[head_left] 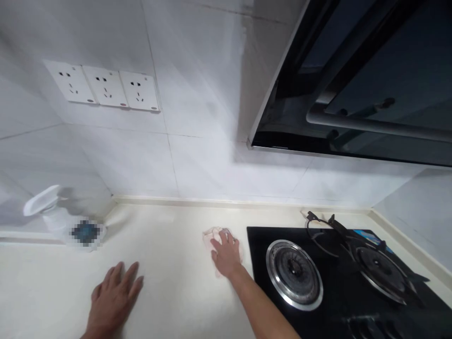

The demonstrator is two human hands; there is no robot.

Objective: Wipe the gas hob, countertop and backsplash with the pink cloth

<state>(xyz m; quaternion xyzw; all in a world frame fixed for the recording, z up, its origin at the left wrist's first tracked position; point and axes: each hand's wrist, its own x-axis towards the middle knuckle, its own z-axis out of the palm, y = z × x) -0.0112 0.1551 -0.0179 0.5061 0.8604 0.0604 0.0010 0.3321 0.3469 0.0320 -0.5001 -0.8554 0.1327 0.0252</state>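
Observation:
My right hand point(226, 256) presses down on a pale crumpled cloth point(212, 234) on the cream countertop point(169, 263), just left of the black gas hob point(339, 292). Its fingers curl over the cloth. My left hand point(115, 296) lies flat on the countertop near the front edge, fingers spread, holding nothing.
The hob has a bare burner point(294, 273) on its left and a burner with a black pan support point(377, 268) on its right. A white container with an open lid point(52, 209) stands in the left corner. Three wall sockets point(106, 87) and a range hood point(353, 84) are above.

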